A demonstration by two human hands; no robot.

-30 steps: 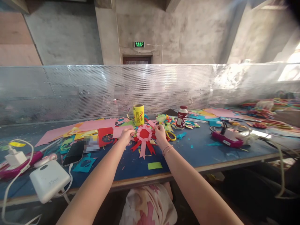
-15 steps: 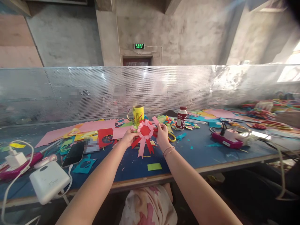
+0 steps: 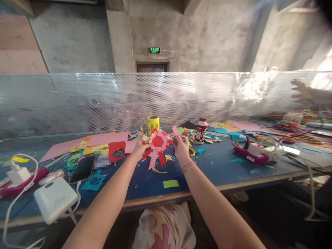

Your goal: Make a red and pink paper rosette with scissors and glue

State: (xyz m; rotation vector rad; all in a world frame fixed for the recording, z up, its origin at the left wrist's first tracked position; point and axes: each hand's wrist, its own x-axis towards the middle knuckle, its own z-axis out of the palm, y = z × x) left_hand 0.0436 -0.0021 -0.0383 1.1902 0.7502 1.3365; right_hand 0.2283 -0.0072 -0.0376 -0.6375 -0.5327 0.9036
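A red and pink paper rosette (image 3: 158,141) with ribbon-like tails is held up over the table. My left hand (image 3: 141,148) is closed on its left edge. Just right of the rosette, my right hand (image 3: 181,146) pinches a pink paper strip (image 3: 175,131) that points upward. Behind the rosette stands a yellow tape roll (image 3: 153,125). Yellow scissor handles (image 3: 191,151) show partly beside my right hand. A green paper piece (image 3: 171,184) lies near the table's front edge.
A dark red bottle (image 3: 201,131) stands to the right among paper scraps. Purple power strips, cables, a phone (image 3: 81,169) and a white power bank (image 3: 55,200) lie about. A perforated metal screen (image 3: 166,100) runs behind. Another person's blurred hand (image 3: 302,90) is at far right.
The rosette has moved slightly left and up with my left hand, and a gap has opened between it and my right hand. Another person's hand has appeared at far right.
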